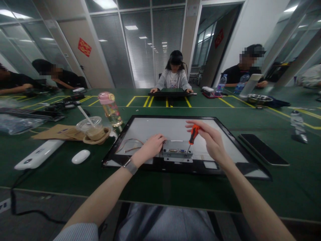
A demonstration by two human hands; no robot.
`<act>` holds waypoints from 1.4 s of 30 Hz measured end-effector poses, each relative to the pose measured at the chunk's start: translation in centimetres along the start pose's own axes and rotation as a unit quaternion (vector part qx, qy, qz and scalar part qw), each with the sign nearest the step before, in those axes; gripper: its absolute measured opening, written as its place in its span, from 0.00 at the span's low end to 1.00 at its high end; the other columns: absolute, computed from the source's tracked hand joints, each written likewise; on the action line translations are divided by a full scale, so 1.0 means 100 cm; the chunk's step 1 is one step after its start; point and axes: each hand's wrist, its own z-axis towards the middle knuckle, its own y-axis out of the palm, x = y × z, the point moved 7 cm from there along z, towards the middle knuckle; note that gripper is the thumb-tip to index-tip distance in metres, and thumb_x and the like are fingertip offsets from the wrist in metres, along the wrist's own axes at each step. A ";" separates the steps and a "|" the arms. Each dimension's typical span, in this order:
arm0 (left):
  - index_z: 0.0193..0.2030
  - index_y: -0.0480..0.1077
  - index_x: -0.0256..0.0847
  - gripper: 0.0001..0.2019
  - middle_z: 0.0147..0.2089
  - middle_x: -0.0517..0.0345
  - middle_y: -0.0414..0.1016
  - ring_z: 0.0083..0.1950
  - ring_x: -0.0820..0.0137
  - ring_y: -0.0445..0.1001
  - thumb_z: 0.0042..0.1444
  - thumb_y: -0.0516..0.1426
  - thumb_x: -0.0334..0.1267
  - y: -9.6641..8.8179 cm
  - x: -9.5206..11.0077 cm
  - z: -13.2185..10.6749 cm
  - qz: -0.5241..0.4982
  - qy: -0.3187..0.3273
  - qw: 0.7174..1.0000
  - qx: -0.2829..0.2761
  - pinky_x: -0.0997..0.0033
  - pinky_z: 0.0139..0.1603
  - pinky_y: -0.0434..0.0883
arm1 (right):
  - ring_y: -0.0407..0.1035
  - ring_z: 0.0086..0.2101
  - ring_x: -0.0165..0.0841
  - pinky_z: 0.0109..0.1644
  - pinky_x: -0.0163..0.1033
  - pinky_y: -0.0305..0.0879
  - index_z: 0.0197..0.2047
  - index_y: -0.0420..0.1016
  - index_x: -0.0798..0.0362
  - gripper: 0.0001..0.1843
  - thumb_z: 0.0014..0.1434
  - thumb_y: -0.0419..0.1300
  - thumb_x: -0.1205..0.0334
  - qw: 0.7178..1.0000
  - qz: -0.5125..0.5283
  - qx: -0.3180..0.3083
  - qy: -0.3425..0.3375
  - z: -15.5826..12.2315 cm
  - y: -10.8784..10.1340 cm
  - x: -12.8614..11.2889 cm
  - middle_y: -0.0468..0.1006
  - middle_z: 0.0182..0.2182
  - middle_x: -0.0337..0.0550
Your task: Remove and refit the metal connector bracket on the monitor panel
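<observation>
A flat monitor panel [225, 140] with a black frame lies face down on the green table in front of me. A small metal box with ports [177, 152] sits on its near middle. My left hand [150, 149] rests on the panel with fingers curled against the left end of that box. My right hand [210, 139] is closed round an orange-and-black screwdriver [193, 134], whose tip points down onto the box's right top. Thin wires [130, 145] loop on the panel left of my left hand.
A plastic cup with a straw [91, 129], a pink-capped bottle [111, 108], a white mouse [80, 156] and a white device [37, 155] lie at left. A dark phone [263, 149] lies at right. Several people sit round the table's far sides.
</observation>
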 end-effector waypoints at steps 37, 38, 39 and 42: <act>0.56 0.70 0.39 0.17 0.55 0.49 0.72 0.56 0.65 0.72 0.66 0.46 0.27 0.000 0.002 0.000 -0.002 -0.003 1.000 -0.007 0.62 0.61 0.69 | 0.76 0.29 0.34 0.29 0.42 0.81 0.55 0.73 0.45 0.20 0.60 0.64 0.59 0.984 -0.005 0.180 0.005 -0.011 -0.006 0.001 0.75 0.34 0.39; 0.56 0.70 0.39 0.17 0.55 0.49 0.72 0.55 0.64 0.72 0.66 0.46 0.27 0.000 0.002 0.000 -0.004 -0.004 1.000 -0.006 0.62 0.61 0.69 | 0.76 0.29 0.33 0.28 0.41 0.82 0.55 0.73 0.45 0.20 0.60 0.64 0.58 0.984 0.006 0.177 0.011 -0.012 -0.001 0.003 0.74 0.34 0.38; 0.55 0.70 0.39 0.17 0.55 0.49 0.72 0.55 0.64 0.72 0.66 0.46 0.26 -0.001 0.002 0.000 -0.005 -0.005 1.000 -0.006 0.62 0.61 0.69 | 0.76 0.29 0.33 0.28 0.41 0.82 0.55 0.73 0.45 0.19 0.60 0.64 0.58 0.986 0.014 0.167 0.021 -0.014 0.005 0.005 0.74 0.34 0.38; 0.54 0.70 0.39 0.16 0.54 0.49 0.72 0.54 0.65 0.72 0.66 0.47 0.26 -0.001 0.003 0.000 -0.012 -0.001 1.000 0.001 0.63 0.60 0.69 | 0.76 0.28 0.32 0.29 0.41 0.82 0.54 0.73 0.46 0.18 0.60 0.64 0.57 0.991 -0.002 0.130 0.028 -0.017 0.021 0.009 0.75 0.34 0.39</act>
